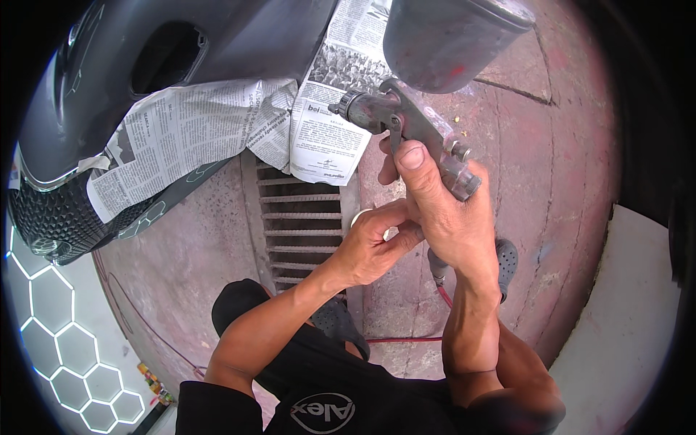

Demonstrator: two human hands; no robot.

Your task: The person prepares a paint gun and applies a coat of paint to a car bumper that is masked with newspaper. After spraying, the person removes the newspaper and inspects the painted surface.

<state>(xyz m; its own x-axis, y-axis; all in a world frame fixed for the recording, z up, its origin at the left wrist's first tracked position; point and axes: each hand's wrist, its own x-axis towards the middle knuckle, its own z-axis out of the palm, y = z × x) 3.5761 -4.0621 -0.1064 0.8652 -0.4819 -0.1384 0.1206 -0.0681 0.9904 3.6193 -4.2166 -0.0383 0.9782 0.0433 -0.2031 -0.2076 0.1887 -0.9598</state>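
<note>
A worn metal spray gun (pixel 417 127) is in my right hand (pixel 460 217), whose fingers wrap round its handle while the thumb lies along its back. On top of it sits a large grey paint cup (pixel 453 47), and its nozzle points left. My left hand (pixel 380 243) is closed just below and left of the gun, its fingertips meeting the right hand. Between its fingers shows the edge of a small white rounded thing (pixel 360 216), mostly hidden. A hose fitting (pixel 436 267) with a red hose hangs below the right hand.
A dark grey car bumper (pixel 246 43) at upper left is partly masked with newspaper (pixel 181 130). A metal floor grate (pixel 301 225) lies below it. The red hose (pixel 402 340) crosses the floor near my feet. White hexagon lights (pixel 52 304) show at left, a pale panel (pixel 616 304) at right.
</note>
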